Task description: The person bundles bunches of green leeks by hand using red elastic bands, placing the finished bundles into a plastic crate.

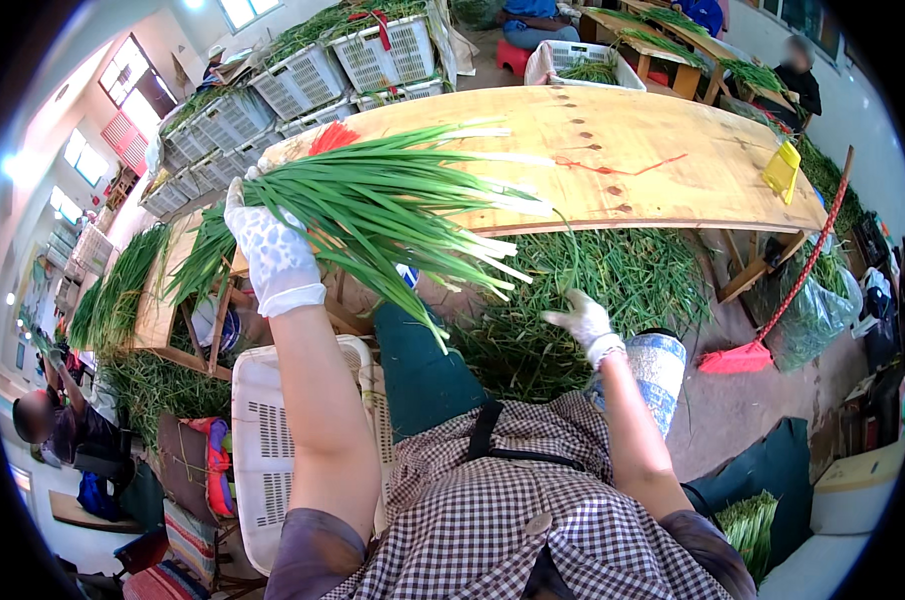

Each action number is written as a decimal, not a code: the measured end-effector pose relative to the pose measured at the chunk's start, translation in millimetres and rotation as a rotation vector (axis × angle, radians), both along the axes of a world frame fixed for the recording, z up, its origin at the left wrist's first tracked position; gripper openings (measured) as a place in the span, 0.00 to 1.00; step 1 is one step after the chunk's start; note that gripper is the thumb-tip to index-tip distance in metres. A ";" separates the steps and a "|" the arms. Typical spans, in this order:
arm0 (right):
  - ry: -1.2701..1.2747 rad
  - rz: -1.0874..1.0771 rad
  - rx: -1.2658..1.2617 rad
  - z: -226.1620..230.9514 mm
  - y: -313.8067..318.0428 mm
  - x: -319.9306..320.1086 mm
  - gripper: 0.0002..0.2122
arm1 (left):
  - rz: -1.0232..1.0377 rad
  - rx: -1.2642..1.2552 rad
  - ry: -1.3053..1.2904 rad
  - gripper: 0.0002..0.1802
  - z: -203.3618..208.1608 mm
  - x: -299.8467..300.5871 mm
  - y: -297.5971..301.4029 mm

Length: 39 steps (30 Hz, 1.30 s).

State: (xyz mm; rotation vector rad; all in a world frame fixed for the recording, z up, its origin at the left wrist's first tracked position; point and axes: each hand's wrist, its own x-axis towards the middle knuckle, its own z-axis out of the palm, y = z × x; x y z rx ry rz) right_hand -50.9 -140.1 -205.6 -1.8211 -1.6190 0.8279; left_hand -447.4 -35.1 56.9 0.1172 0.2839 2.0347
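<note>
Green leaves [373, 190] are being clamped by the left hand [275, 250]; the right hand [585, 322] is hovering apart, its grip unclear.

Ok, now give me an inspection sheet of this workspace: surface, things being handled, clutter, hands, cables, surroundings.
Surface: wooden table, bearing a red string and, at its right end, a yellow plastic object.
Things handled: bunch of long green stalks with white ends, mostly pointing right, some past the table's near edge.
Clutter: loose green leaves heaped on the floor below the table.
Hands: left hand, gloved, grips the bunch; right hand, gloved, fingers apart, below the near edge.
Cables: nothing clearly seen.
Surroundings: stacked white crates beyond the table, red broom at right, other people in the background.
</note>
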 end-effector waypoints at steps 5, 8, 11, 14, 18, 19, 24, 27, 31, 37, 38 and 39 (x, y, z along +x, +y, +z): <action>0.617 0.349 0.441 94.1 -0.3 -118.7 0.25 | 0.021 -0.012 0.156 0.12 5.9 37.1 -12.8; -0.059 0.156 0.948 91.7 4.3 -125.3 0.09 | -0.053 0.069 0.067 0.12 12.3 33.1 -22.8; -0.127 -0.015 0.674 57.5 4.4 -79.0 0.10 | -0.196 0.245 0.028 0.11 14.2 16.6 -30.8; -0.446 -0.069 -0.065 18.0 -0.9 -12.7 0.11 | -0.162 0.328 0.120 0.11 17.7 14.1 -32.7; -0.259 0.202 0.070 39.4 -15.1 -27.1 0.28 | -0.045 0.316 0.285 0.13 13.8 12.0 -27.5; 0.012 0.326 0.179 62.3 -14.8 -49.2 0.35 | -0.004 0.281 0.380 0.13 8.6 2.5 -22.1; 0.362 0.633 0.385 105.4 -0.1 -122.7 0.41 | -0.178 0.325 0.462 0.16 0.3 24.2 -28.9; 0.572 0.694 0.387 86.7 -11.6 -138.3 0.22 | -0.281 0.429 0.480 0.16 -1.9 5.5 -28.2; 1.074 0.300 0.023 81.5 -31.7 -103.5 0.12 | -0.172 0.432 0.484 0.20 -2.4 -0.4 -38.2; -0.483 0.402 0.125 30.1 -19.6 -27.7 0.16 | 0.072 0.187 0.625 0.18 10.8 6.0 -33.1; -0.234 0.400 0.156 48.8 -22.0 -43.2 0.19 | 0.059 0.197 0.601 0.18 12.3 9.3 -35.6; 0.278 0.502 0.219 43.3 -18.9 -56.0 0.20 | -0.050 0.305 0.507 0.17 13.5 8.0 -37.7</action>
